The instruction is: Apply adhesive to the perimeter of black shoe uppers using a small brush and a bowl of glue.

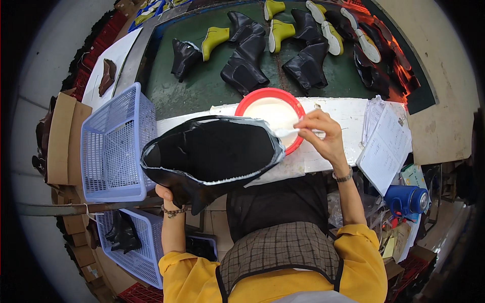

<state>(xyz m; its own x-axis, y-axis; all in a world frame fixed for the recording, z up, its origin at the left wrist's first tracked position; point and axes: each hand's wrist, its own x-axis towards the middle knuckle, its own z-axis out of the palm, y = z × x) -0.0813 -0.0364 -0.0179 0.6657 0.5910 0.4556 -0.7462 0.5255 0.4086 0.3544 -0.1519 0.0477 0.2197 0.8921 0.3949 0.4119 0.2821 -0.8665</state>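
My left hand is closed around a black boot, holding it upside down with its underside facing up. White paste runs along the rim of that underside. Most of my left hand's fingers are hidden beneath the boot. In my right hand a small white brush is pinched, its tip at the heel-end rim of the boot. Partly behind the boot and my right fingers stands a red bowl of milky white liquid.
Several black boots and yellow-green ones lie on the green belt ahead. A blue-violet basket stands left, another below it. Papers and a blue flask are at right.
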